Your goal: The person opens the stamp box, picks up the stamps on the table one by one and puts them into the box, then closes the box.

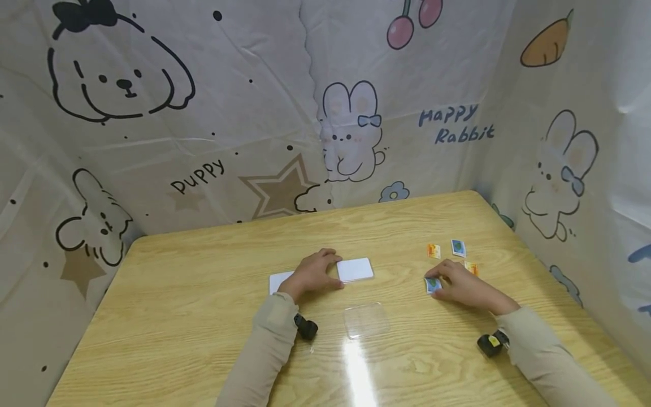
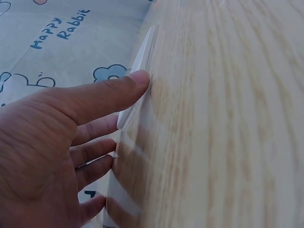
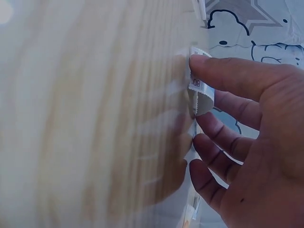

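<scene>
My left hand (image 1: pixel 311 274) holds the left end of a white card (image 1: pixel 356 269) with a clear plastic edge, lying on the table. Its thumb is at the near side and its index finger at the far side; the other fingers touch the tabletop. My right hand (image 1: pixel 460 285) pinches a small blue and green postage stamp (image 1: pixel 432 285) between thumb and index finger. In the right wrist view the stamp (image 3: pixel 205 97) is bent, with a toothed edge and "80" on it. Three more stamps lie beyond: an orange one (image 1: pixel 434 251), a blue one (image 1: pixel 458 247) and a partly hidden orange one (image 1: pixel 472 268).
A second white card (image 1: pixel 278 281) lies partly under my left wrist. A clear plastic cover (image 1: pixel 367 320) rests on the wooden table (image 1: pixel 193 316) between my arms. Cloth printed with cartoon animals (image 1: pixel 254 113) hangs behind and beside the table.
</scene>
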`<state>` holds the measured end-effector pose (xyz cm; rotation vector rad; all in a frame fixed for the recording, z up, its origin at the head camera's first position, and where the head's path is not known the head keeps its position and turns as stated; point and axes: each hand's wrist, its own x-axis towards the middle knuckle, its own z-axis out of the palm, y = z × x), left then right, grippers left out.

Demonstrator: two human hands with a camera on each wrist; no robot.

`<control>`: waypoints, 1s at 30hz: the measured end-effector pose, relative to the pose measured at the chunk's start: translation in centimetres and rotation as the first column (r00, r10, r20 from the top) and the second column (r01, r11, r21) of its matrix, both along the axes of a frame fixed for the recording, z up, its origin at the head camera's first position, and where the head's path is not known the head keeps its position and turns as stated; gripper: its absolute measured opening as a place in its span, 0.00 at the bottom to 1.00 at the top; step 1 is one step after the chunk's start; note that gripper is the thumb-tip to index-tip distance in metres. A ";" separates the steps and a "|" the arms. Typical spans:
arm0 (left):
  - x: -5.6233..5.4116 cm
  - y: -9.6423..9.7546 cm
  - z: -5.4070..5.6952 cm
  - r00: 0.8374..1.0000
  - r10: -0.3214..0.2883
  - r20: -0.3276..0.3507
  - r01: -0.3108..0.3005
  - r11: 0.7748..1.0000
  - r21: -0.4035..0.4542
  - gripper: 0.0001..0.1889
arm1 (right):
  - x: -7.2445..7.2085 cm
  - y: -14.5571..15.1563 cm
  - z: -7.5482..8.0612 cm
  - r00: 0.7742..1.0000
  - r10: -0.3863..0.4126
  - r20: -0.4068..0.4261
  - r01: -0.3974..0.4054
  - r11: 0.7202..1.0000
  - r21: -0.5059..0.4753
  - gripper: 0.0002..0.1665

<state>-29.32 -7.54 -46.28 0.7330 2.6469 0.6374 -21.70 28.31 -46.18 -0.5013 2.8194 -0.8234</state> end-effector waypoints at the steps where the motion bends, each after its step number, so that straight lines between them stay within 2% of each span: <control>1: 0.0 0.0 0.0 1.000 0.000 -0.003 0.000 1.000 -0.002 0.36 | -0.1 -0.1 0.0 1.000 0.008 -0.002 -0.008 1.000 -0.003 0.23; 9: 0.0 -0.2 0.1 1.000 -0.003 0.007 0.003 1.000 0.016 0.35 | -0.8 -1.1 0.5 0.998 0.063 -0.030 -0.064 0.998 -0.016 0.23; 16: -0.1 -0.2 -0.1 1.000 -0.006 0.000 0.006 1.000 0.021 0.34 | -2.1 -3.0 1.1 0.997 0.073 0.027 -0.072 0.997 -0.035 0.22; 23: 0.0 -0.2 0.0 1.000 -0.004 0.011 0.003 0.999 0.035 0.33 | -3.0 -5.4 1.6 0.993 0.119 0.021 -0.118 0.992 -0.054 0.23; 30: -0.1 -0.3 0.0 1.000 0.008 0.012 -0.008 0.999 0.047 0.33 | -4.2 -7.1 1.7 0.993 0.113 0.032 -0.108 0.988 -0.108 0.22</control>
